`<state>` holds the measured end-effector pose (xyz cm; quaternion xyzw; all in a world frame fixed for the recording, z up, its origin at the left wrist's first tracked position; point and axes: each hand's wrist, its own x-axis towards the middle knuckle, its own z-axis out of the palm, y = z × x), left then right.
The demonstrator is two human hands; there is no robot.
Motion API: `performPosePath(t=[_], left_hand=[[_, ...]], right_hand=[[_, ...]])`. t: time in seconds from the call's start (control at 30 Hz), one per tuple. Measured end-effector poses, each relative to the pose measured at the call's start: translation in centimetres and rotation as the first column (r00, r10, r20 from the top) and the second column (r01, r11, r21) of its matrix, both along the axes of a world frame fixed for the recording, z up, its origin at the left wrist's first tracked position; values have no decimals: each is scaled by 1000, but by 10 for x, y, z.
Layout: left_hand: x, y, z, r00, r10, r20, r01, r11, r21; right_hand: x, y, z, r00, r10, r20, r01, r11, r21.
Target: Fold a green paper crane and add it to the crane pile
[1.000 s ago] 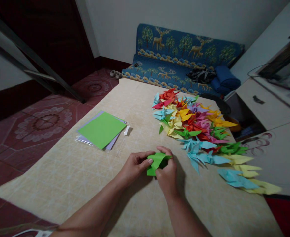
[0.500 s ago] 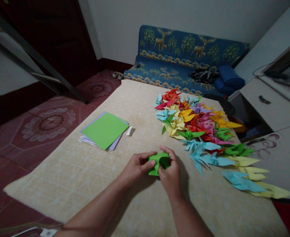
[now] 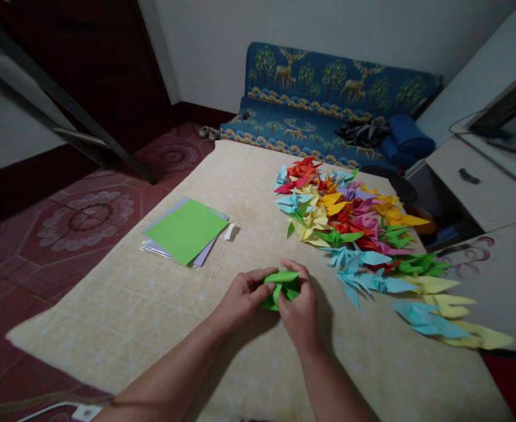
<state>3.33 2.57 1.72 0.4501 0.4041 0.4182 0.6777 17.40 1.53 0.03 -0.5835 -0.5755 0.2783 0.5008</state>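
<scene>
A partly folded sheet of green origami paper is held between my two hands, just above the table. My left hand grips its left side, with the thumb on the near face and the fingers behind. At the right side, my right hand holds it too, its thumb pressed into the fold and its index finger reaching over the top edge. The paper's flaps curve open around a hollow in the middle. My fingers hide parts of its edges.
A stack of square paper, green on top of purple, lies at left on clear plastic beside a small white scrap. Many coloured folded paper cranes cover the right side of the table. Beyond stands a blue patterned sofa.
The top flap of the green paper has come down and inward, and the hollow has altered in shape. Both hands keep their hold and have shifted only slightly.
</scene>
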Motion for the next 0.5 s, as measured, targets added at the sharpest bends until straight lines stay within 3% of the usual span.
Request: performPosePath(t=[0.2, 0.5], left_hand=[[0, 0, -2, 998, -18, -66, 24, 995, 98], [-2, 0, -1, 989, -15, -145, 42, 981, 187]], right_hand=[[-1, 2, 7, 1000, 12, 17, -15, 987, 162], [0, 4, 6, 998, 15, -63, -9, 995, 101]])
